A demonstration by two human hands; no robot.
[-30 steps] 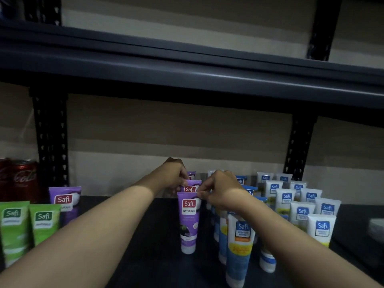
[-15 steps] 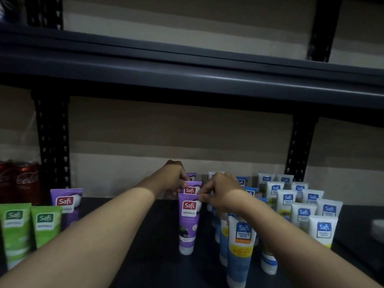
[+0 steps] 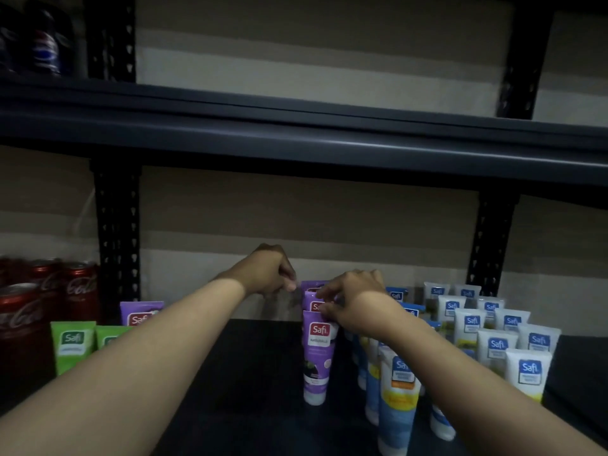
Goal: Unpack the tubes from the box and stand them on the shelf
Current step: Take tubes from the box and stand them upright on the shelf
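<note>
Left hand [image 3: 266,271] is pinching the rear purple Safi tube [image 3: 309,285] by its crimp, right hand [image 3: 355,302] is pinching the middle purple Safi tube [image 3: 309,299]; probably squaring the file so they're standing caps-down on the shelf [image 3: 260,363].

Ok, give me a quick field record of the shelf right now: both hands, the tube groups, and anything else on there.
left hand: fingers curled at the top of the rear purple tube; grip unclear
right hand: pinches the top of the middle purple tube
front purple tube: upright, cap down
blue tubes: upright row, right of the purple row
white tubes: upright block, far right
green tubes: upright, far left
cola cans: behind the green tubes
box: not in view
</note>
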